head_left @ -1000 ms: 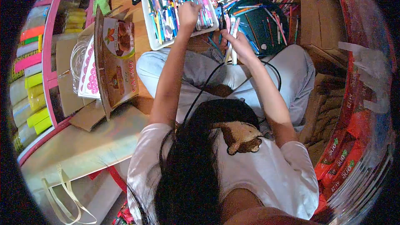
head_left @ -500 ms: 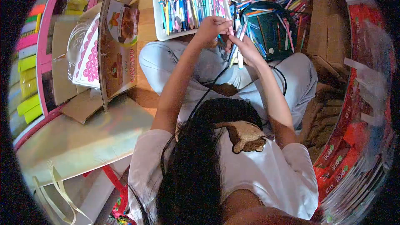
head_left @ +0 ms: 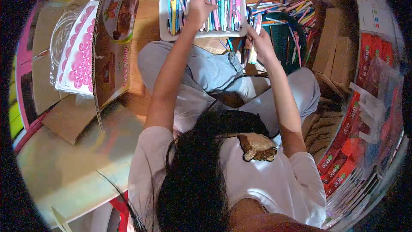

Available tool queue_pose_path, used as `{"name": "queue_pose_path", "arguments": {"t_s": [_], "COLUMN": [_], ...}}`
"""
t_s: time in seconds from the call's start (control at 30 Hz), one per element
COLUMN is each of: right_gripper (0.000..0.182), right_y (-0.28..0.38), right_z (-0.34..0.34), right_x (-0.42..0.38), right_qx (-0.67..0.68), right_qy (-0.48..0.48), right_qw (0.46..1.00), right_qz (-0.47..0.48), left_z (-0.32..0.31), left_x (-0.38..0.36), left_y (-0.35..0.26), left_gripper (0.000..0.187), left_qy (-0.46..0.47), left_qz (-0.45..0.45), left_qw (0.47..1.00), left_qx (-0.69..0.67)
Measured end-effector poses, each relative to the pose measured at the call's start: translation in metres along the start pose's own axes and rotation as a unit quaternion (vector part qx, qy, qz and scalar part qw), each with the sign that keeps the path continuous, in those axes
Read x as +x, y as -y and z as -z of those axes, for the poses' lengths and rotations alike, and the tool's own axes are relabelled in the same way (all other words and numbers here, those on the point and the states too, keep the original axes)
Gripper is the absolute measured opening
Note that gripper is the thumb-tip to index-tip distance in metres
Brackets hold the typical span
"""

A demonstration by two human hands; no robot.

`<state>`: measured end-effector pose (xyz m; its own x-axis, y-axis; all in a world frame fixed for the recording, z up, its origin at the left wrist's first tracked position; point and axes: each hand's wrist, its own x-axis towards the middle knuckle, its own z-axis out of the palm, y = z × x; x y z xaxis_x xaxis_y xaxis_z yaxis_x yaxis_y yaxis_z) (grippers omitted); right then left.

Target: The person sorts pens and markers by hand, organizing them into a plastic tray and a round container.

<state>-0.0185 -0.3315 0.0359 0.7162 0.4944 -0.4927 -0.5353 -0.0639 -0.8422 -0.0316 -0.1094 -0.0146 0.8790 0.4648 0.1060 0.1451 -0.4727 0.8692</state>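
My left hand is over a white tray packed with two rows of upright-lying pens and markers. Its fingers pinch what looks like a pink pen, which lies among the others at the front row. To the right of the tray, my right hand is closed around several pens, their pale barrels sticking out above and below the fist. A dark green round-cornered case holding some pens and brushes lies just beyond that hand.
Loose pens and pencils are heaped on the wooden floor behind the case. On the left stands an open cardboard box with patterned sheets beside it. Red paper packs line the right side. A large pale bag lies lower left.
My left hand has moved away from my right hand, up over the tray, with the pink pen. My right hand has shifted slightly right, still gripping the pens. The view has tilted a little.
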Motion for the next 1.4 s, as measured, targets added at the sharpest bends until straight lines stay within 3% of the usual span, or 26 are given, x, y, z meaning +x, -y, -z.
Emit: {"name": "queue_pose_path", "arguments": {"t_s": [0.1,0.2,0.37,0.47,0.63,0.73,0.83,1.03,1.13,1.17,1.2,1.27,1.3,1.4], "right_gripper": [0.021,0.016,0.012,0.015,0.028,0.028,0.029,0.031,0.026,0.029,0.031,0.037,0.041,0.045], "right_y": [0.007,0.004,0.006,0.0,-0.007,-0.006,0.011,0.0,-0.001,0.002,-0.003,-0.01,-0.001,0.009], "right_z": [-0.014,-0.022,-0.04,-0.045,-0.053,-0.056,-0.068,-0.056,-0.054,-0.052,-0.041,-0.016,-0.021,-0.016], "right_x": [0.008,0.022,0.03,0.038,0.049,0.049,0.036,0.051,0.055,0.053,0.061,0.079,0.072,0.078], "right_qx": [-0.016,0.059,0.088,0.038,-0.105,-0.084,-0.103,-0.133,-0.184,-0.169,-0.092,-0.271,-0.284,-0.432], "right_qy": [0.004,0.022,0.053,0.065,0.05,0.047,0.055,0.097,0.025,-0.005,0.019,-0.106,-0.107,-0.158], "right_qw": [1.0,0.998,0.994,0.997,0.993,0.995,0.993,0.986,0.98,0.984,0.994,0.951,0.937,0.879], "right_qz": [0.001,-0.019,-0.035,-0.022,0.023,0.007,0.008,0.031,0.073,0.056,0.058,0.103,0.172,0.128], "left_z": [-0.003,-0.005,-0.002,0.009,0.012,0.015,0.008,0.006,0.031,0.033,0.043,0.069,0.069,0.056], "left_x": [-0.001,0.0,0.0,-0.002,-0.004,0.001,0.001,0.007,0.014,0.014,0.019,0.024,0.029,0.04], "left_y": [-0.001,0.003,-0.002,-0.019,-0.017,-0.014,-0.005,0.006,0.003,0.015,0.03,0.032,0.051,0.085], "left_gripper": [0.03,0.033,0.025,0.03,0.038,0.037,0.037,0.038,0.035,0.037,0.035,0.036,0.037,0.04], "left_qy": [-0.004,-0.011,-0.007,0.025,0.208,0.203,0.172,0.182,0.173,0.082,0.062,0.068,0.079,0.113], "left_qz": [-0.039,-0.05,-0.048,-0.036,0.007,0.028,0.036,0.004,0.088,0.054,0.055,0.119,0.13,0.134], "left_qw": [0.999,0.997,0.994,0.998,0.974,0.977,0.973,0.966,0.974,0.982,0.98,0.962,0.963,0.976], "left_qx": [0.021,0.064,0.097,0.036,-0.091,-0.053,-0.153,-0.185,-0.114,-0.162,-0.182,-0.234,-0.221,-0.129]}}
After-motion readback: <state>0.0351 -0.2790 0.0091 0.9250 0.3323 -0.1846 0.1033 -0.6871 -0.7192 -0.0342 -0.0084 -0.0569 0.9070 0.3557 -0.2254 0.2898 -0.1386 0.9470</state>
